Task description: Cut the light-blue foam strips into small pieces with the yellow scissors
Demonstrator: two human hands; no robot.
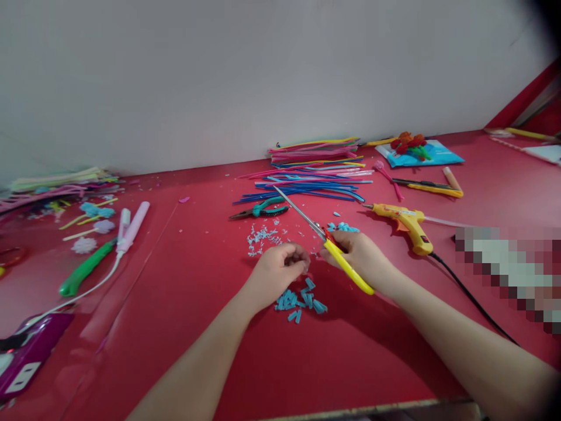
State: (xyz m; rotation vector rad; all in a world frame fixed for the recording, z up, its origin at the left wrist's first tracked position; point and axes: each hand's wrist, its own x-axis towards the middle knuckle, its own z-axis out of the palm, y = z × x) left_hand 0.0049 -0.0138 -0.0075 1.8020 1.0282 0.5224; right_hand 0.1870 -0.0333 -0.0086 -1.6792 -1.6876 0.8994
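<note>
Just the head view here. Using the pile of blue cut bits [300,301] on the red table [197,327] as the landmark.

- Left hand [280,266]: right above-left of the pile, nearly touching it and nearer than the other hand. Fingertips bunched into a pinch, no telling whether on something tiny.
- Right hand [357,254]: above-right of the pile, fingers clamped round the yellow handles of the scissors [324,237].
- Shut-looking blades, long axis slanting up-left, away from the pile toward the blue pipe cleaners [307,187] well behind it.
- Green pliers [263,209] behind-left of the pile, glue gun [405,222] off right.
</note>
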